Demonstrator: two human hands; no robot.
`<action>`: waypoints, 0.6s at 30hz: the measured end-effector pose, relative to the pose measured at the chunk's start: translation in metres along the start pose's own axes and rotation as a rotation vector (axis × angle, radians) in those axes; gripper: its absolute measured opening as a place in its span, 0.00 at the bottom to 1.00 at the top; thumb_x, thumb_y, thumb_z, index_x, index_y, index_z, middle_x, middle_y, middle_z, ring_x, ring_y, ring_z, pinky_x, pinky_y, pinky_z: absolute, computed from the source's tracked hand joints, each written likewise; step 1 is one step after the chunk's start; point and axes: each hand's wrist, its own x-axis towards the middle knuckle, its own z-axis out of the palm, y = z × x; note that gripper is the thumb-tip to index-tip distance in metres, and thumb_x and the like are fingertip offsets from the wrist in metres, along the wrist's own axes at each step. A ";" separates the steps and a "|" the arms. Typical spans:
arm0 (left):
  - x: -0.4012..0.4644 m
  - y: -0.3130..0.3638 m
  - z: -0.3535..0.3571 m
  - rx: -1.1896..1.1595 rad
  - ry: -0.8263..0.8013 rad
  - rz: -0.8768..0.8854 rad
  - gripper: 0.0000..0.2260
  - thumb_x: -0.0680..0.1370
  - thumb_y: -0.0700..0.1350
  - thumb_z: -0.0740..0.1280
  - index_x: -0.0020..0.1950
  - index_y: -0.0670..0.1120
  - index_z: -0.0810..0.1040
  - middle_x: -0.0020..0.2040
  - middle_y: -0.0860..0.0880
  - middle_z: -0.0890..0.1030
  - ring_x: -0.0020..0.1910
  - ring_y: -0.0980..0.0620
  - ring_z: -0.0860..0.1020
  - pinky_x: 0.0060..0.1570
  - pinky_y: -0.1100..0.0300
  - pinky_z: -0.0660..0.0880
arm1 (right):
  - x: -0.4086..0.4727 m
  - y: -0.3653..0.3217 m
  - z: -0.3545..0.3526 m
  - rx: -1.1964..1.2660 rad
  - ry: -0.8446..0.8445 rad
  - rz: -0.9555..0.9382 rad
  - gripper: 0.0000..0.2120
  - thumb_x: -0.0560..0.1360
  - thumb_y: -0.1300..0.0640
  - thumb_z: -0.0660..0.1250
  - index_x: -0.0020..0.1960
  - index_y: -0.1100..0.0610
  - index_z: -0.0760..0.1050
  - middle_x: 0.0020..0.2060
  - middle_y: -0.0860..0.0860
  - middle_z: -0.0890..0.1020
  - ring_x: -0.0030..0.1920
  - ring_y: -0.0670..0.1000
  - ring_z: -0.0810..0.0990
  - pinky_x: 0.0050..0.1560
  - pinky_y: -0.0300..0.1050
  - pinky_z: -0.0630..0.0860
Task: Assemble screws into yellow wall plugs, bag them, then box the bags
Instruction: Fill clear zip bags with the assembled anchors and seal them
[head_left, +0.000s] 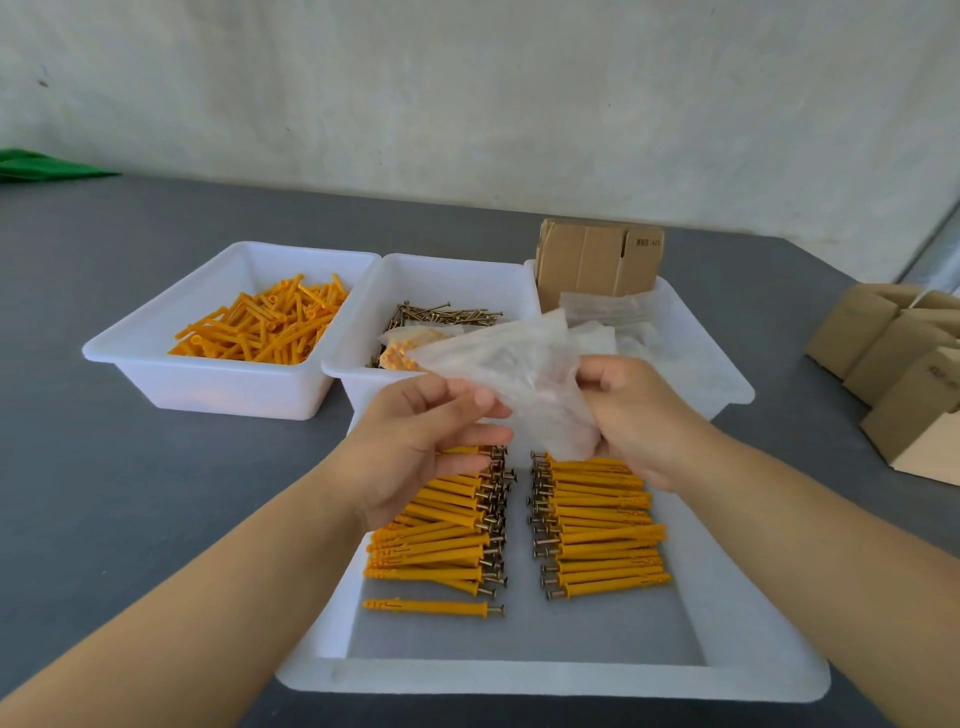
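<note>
Both hands hold a clear plastic bag above the near white tray. My left hand pinches its left edge between thumb and fingers. My right hand grips its right side. The bag looks empty. Below it, assembled yellow wall plugs with screws lie in two rows, a left row and a right row, screw heads facing the middle. One assembled plug lies alone in front of the left row.
At the back stand three white bins: loose yellow plugs, loose screws with a filled bag, and spare bags with flat cardboard. Folded cardboard boxes sit at the right on the grey table.
</note>
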 end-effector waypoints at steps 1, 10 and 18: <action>0.000 -0.001 -0.001 -0.024 0.002 0.005 0.11 0.72 0.48 0.73 0.53 0.46 0.83 0.55 0.44 0.85 0.51 0.47 0.85 0.40 0.58 0.82 | -0.004 0.004 -0.001 -0.009 0.006 0.000 0.05 0.79 0.60 0.69 0.51 0.56 0.84 0.43 0.59 0.85 0.37 0.56 0.77 0.33 0.49 0.75; 0.001 -0.004 0.002 -0.031 0.232 0.142 0.09 0.75 0.45 0.69 0.44 0.39 0.83 0.42 0.42 0.85 0.40 0.48 0.84 0.37 0.57 0.81 | -0.018 0.022 -0.002 -0.200 -0.263 0.255 0.12 0.79 0.64 0.63 0.49 0.54 0.85 0.24 0.52 0.72 0.22 0.49 0.63 0.22 0.35 0.59; 0.001 -0.005 0.003 0.255 0.308 0.116 0.10 0.78 0.44 0.70 0.37 0.46 0.85 0.36 0.44 0.85 0.31 0.50 0.82 0.28 0.60 0.77 | -0.019 0.015 -0.003 0.015 -0.235 0.114 0.31 0.79 0.30 0.52 0.44 0.49 0.85 0.44 0.54 0.86 0.40 0.51 0.85 0.39 0.44 0.77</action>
